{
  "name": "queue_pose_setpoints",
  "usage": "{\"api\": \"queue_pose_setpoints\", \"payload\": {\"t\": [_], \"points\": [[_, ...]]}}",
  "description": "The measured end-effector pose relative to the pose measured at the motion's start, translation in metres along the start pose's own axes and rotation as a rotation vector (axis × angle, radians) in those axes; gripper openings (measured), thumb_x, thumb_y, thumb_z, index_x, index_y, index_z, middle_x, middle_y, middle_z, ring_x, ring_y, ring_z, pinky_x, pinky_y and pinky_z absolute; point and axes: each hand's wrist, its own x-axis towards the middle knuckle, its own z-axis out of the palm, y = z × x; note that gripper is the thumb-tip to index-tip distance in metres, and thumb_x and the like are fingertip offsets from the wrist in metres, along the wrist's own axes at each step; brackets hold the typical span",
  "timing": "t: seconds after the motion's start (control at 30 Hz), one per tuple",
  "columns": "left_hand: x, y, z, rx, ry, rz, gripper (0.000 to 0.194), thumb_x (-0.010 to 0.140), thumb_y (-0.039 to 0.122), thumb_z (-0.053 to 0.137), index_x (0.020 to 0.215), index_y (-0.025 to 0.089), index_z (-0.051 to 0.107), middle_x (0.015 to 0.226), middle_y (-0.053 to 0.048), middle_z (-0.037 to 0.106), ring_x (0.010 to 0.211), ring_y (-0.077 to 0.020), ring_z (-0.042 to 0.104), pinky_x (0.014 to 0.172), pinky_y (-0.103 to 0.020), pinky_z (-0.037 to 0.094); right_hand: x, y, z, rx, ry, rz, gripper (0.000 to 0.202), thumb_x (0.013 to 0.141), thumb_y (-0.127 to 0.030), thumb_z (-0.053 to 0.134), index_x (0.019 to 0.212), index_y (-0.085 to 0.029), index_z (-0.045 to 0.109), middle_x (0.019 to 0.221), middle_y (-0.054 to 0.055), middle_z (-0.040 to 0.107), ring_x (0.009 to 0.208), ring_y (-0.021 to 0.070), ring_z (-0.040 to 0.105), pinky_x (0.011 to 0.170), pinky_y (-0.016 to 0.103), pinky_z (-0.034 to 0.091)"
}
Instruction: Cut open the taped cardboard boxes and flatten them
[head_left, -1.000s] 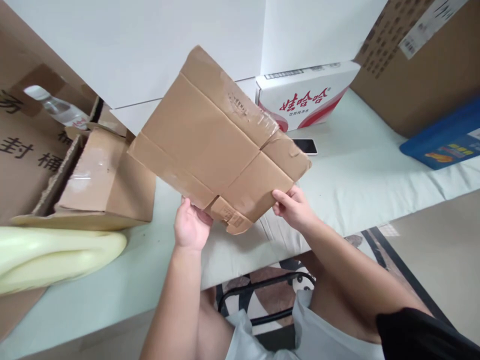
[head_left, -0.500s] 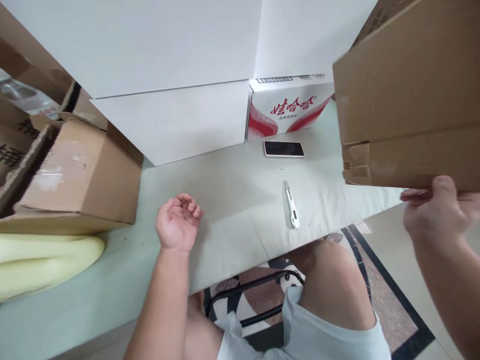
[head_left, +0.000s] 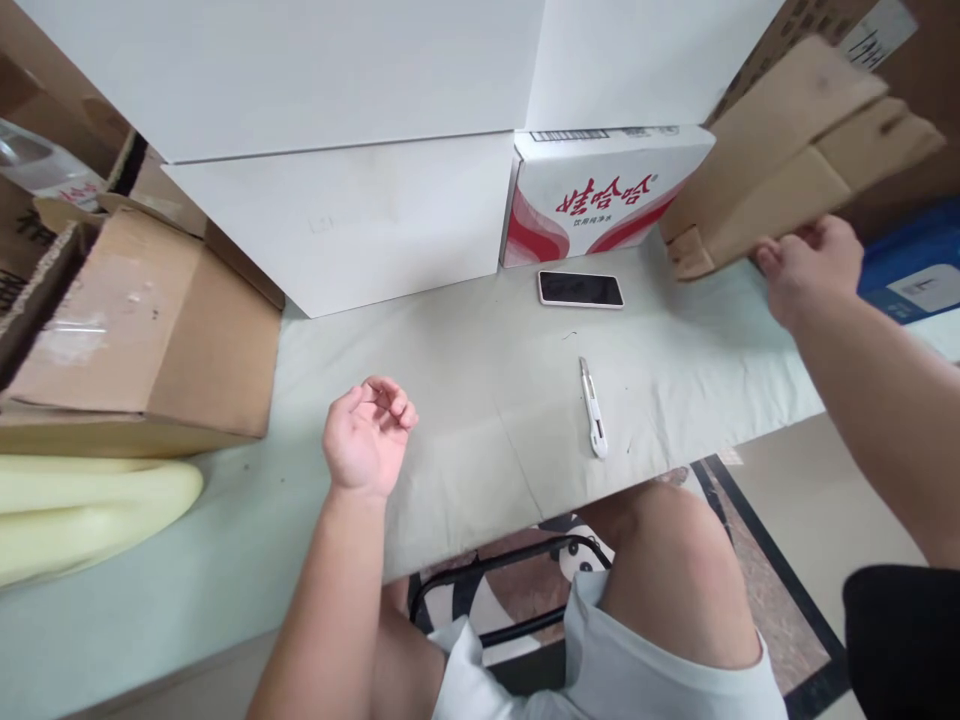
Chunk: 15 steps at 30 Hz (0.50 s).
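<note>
Right hand (head_left: pixel 810 265), right of frame: fingers clamped on the lower edge of a flattened cardboard box (head_left: pixel 795 165), held tilted above the surface (head_left: pixel 465 360) at upper right. Left hand (head_left: pixel 367 440), centre-left: resting on the surface, palm up, fingers loosely curled, holding nothing. White utility knife (head_left: pixel 592 408) lies on the surface right of centre, apart from both hands. Black phone (head_left: pixel 580 289) lies above it, near a white-and-red carton (head_left: pixel 600 195). Open cardboard box (head_left: pixel 142 340) at left edge.
</note>
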Motion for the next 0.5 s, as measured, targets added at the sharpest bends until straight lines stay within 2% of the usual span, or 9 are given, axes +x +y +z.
{"api": "queue_pose_setpoints", "payload": {"t": [0.03, 0.1, 0.23, 0.37, 0.5], "points": [[0.0, 0.001, 0.0, -0.003, 0.001, 0.004, 0.029, 0.068, 0.046, 0.071, 0.07, 0.017, 0.066, 0.064, 0.0, 0.047, 0.057, -0.0116, 0.045, 0.053, -0.024, 0.04, 0.004, -0.003, 0.008, -0.003, -0.005, 0.121, 0.024, 0.079, 0.009, 0.061, 0.077, -0.015, 0.058, 0.076, -0.008, 0.056, 0.068, 0.0046, 0.065, 0.066, 0.03, 0.049], [0.0, 0.003, -0.001, -0.012, 0.008, 0.012, 0.03, 0.065, 0.046, 0.073, 0.069, 0.017, 0.066, 0.063, 0.0, 0.047, 0.057, -0.0114, 0.045, 0.053, -0.024, 0.04, -0.003, -0.01, 0.016, -0.02, -0.055, 0.242, 0.023, 0.076, 0.008, 0.066, 0.081, -0.013, 0.062, 0.081, -0.006, 0.06, 0.076, 0.0065, 0.066, 0.071, 0.032, 0.05], [-0.001, 0.008, -0.004, -0.033, 0.013, 0.023, 0.03, 0.063, 0.046, 0.074, 0.067, 0.017, 0.066, 0.062, 0.001, 0.047, 0.056, -0.011, 0.046, 0.053, -0.024, 0.041, -0.048, -0.013, 0.018, -0.032, -0.177, 0.28, 0.024, 0.074, 0.009, 0.071, 0.079, -0.014, 0.064, 0.074, -0.005, 0.063, 0.069, 0.0075, 0.067, 0.073, 0.029, 0.055], [-0.005, 0.012, -0.006, -0.073, 0.019, 0.053, 0.029, 0.065, 0.046, 0.072, 0.068, 0.018, 0.064, 0.061, 0.001, 0.047, 0.054, -0.0108, 0.045, 0.052, -0.023, 0.04, -0.093, -0.025, 0.026, -0.022, -0.357, 0.247, 0.023, 0.076, 0.007, 0.071, 0.08, -0.015, 0.067, 0.078, -0.002, 0.068, 0.071, 0.0115, 0.073, 0.072, 0.028, 0.058], [-0.013, 0.015, -0.008, -0.132, 0.072, 0.049, 0.026, 0.065, 0.044, 0.069, 0.067, 0.018, 0.063, 0.06, 0.001, 0.048, 0.053, -0.0103, 0.044, 0.052, -0.023, 0.038, -0.137, -0.065, 0.055, -0.028, -0.633, 0.105, 0.017, 0.079, 0.001, 0.07, 0.084, -0.015, 0.072, 0.08, 0.002, 0.074, 0.077, 0.0151, 0.074, 0.074, 0.029, 0.057]]}}
